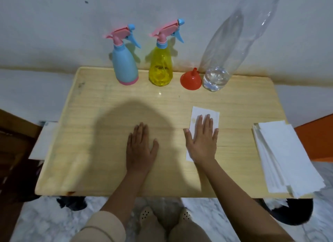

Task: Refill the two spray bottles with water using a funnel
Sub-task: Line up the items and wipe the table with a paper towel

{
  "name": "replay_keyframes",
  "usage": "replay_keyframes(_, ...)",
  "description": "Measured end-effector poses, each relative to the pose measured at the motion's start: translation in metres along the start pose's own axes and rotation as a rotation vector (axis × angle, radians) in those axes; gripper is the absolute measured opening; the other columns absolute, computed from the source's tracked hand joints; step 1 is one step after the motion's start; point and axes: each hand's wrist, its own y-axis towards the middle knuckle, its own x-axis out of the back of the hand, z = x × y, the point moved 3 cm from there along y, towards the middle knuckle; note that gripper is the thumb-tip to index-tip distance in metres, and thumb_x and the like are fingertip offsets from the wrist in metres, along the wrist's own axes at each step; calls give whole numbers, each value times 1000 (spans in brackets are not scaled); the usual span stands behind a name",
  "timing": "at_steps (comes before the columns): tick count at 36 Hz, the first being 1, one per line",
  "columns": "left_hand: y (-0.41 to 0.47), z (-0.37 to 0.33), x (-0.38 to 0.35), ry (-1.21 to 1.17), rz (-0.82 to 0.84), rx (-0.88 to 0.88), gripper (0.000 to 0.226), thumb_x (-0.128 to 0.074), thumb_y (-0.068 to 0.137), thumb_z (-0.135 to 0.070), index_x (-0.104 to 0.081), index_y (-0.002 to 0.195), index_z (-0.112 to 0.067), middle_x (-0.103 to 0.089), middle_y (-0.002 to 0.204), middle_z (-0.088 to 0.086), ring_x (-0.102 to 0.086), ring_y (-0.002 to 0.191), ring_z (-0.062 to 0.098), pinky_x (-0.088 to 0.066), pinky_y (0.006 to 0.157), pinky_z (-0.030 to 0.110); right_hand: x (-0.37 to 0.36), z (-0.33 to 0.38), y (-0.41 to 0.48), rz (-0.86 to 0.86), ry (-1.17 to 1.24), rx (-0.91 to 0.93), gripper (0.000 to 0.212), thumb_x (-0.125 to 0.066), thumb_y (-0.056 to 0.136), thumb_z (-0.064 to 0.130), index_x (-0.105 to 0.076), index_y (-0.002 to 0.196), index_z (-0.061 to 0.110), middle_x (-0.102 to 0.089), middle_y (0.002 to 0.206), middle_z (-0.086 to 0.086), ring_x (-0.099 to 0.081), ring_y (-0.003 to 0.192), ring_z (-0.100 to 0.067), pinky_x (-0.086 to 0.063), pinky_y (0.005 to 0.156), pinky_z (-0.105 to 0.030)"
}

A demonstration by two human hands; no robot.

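A blue spray bottle [126, 65] with a pink trigger head stands at the back of the wooden table [90, 133]. To its right is a yellow see-through spray bottle [161, 68], capped with the same kind of head. An orange funnel [191, 79] lies mouth-down beside it. A tall clear plastic bottle [232, 48] with a little water at the bottom stands furthest right. My left hand [139, 148] lies flat on the bare wood, holding nothing. My right hand [201, 139] rests flat, fingers spread, on a white paper tissue [197, 113].
A stack of white paper tissues [284, 157] sits at the table's right edge. A white wall rises just behind the bottles. My knees and slippers show below the near edge, above a marbled floor.
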Motion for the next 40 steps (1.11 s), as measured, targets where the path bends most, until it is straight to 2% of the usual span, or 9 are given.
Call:
replay_keyframes(5,0,2,0,0,-5,-1,61,-37,88,-42,-47,138,-8,-42,147,9,-36,138,24,-22,113,39,-7,6,15,-10,-65,-70,78,-8,91,66,10,149,17,14,159,-6,15,146,-17,16,115,-40)
replay_keyframes(10,1,4,0,-19,-22,7,61,-41,86,-42,-48,137,-8,-44,146,9,-37,136,22,-15,113,33,-4,17,40,-17,-34,-18,83,-7,87,67,9,149,15,9,159,-7,11,147,-16,15,115,-37)
replay_keyframes(16,1,1,4,-16,-19,18,61,-38,89,-43,-44,140,-10,-41,148,7,-26,139,15,-11,114,30,0,27,70,56,-64,94,78,-19,93,62,7,150,15,11,159,-4,13,146,-13,13,116,-37)
replay_keyframes(26,1,0,3,-50,-79,49,57,-45,88,-41,-49,136,-11,-46,144,7,-41,134,20,-25,111,34,0,42,108,32,-96,325,80,-20,93,62,-5,151,10,-3,160,-9,1,148,-20,3,117,-41)
replay_keyframes(30,1,1,5,-52,-83,46,57,-44,88,-42,-52,134,-9,-48,143,9,-44,132,21,-27,110,35,0,43,110,-25,-52,328,88,-14,87,66,-17,149,4,-16,158,-13,-10,147,-24,-4,117,-40)
replay_keyframes(37,2,2,5,-56,-96,42,57,-46,87,-41,-54,132,-7,-50,141,9,-42,132,20,-27,110,34,5,38,112,-84,34,302,85,-32,88,60,-32,140,-7,-34,147,-27,-32,139,-36,-27,113,-45)
replay_keyframes(40,1,1,6,-58,-105,41,57,-46,87,-42,-54,132,-7,-51,140,9,-40,132,19,-29,109,35,4,36,112,-84,18,261,85,-34,88,59,-32,139,-9,-35,144,-31,-33,137,-40,-28,112,-47)
